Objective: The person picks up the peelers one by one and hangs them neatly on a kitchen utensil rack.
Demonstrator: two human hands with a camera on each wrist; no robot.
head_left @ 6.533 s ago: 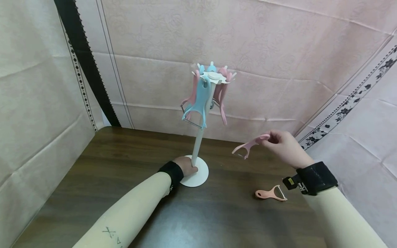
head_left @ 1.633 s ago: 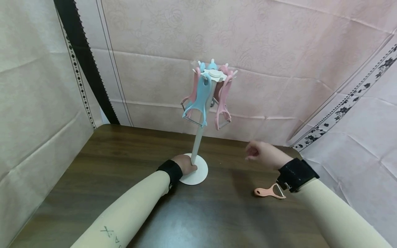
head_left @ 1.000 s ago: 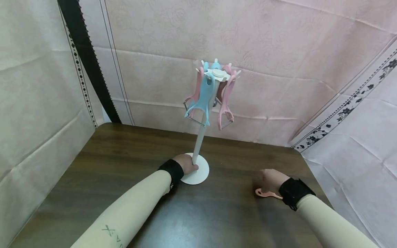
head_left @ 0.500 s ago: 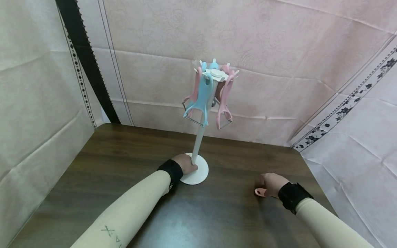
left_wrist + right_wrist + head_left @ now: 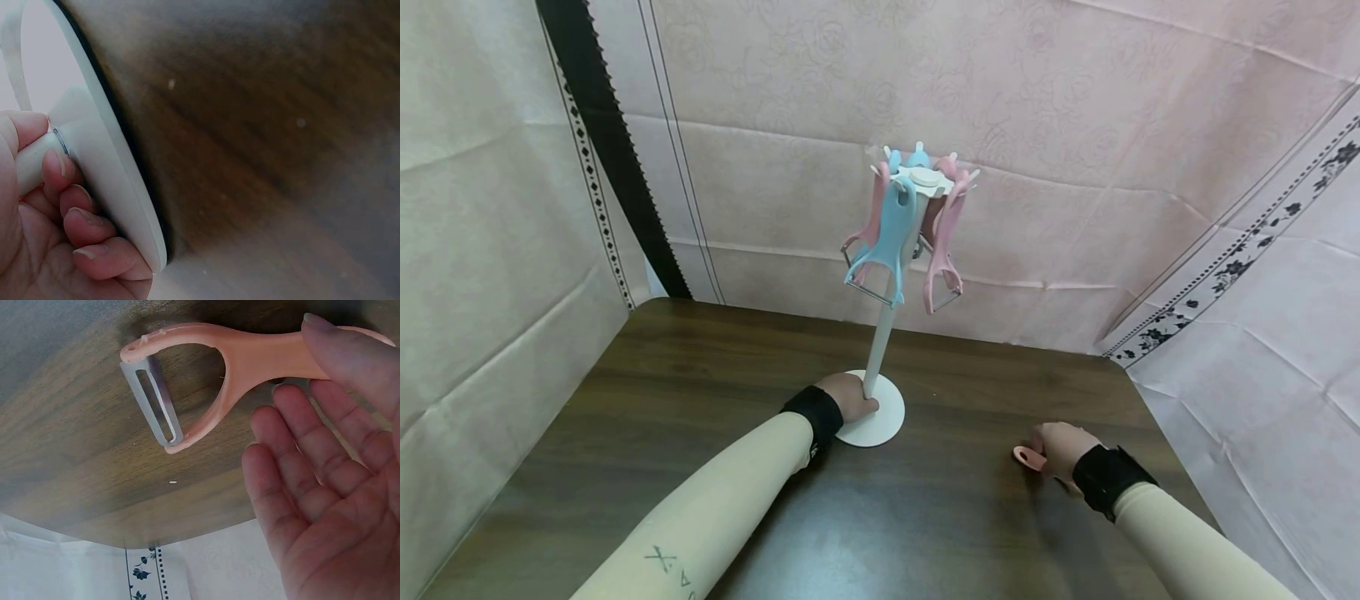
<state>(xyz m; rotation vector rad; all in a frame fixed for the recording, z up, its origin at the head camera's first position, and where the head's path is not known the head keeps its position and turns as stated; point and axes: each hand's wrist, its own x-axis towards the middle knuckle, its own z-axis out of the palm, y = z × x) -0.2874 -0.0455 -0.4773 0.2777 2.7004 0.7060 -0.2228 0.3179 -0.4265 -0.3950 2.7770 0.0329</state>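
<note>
My left hand (image 5: pixel 848 397) grips the foot of the post of a white stand (image 5: pixel 880 350), its fingers curled round it just above the round base (image 5: pixel 106 125). Blue and pink peelers hang from the hooks at the top, among them a blue peeler (image 5: pixel 895 233) in front and a pink peeler (image 5: pixel 947 242) at the right. Over to the right, my right hand (image 5: pixel 1062 450) pinches an orange peeler (image 5: pixel 262 359) by its handle, thumb on one side and fingers on the other. Its metal blade (image 5: pixel 153 403) faces away from the palm. In the head view the hand hides most of it.
Both hands work over a dark wooden table (image 5: pixel 715 375). Pale patterned cloth (image 5: pixel 775 217) hangs behind it and on both sides. A black strip (image 5: pixel 617 150) runs down the cloth at the back left.
A pink peeler went onto the stand's right hook from my right hand. That hand then came down to the orange peeler and now has its handle tilted up slightly. The left hand stayed put.
</note>
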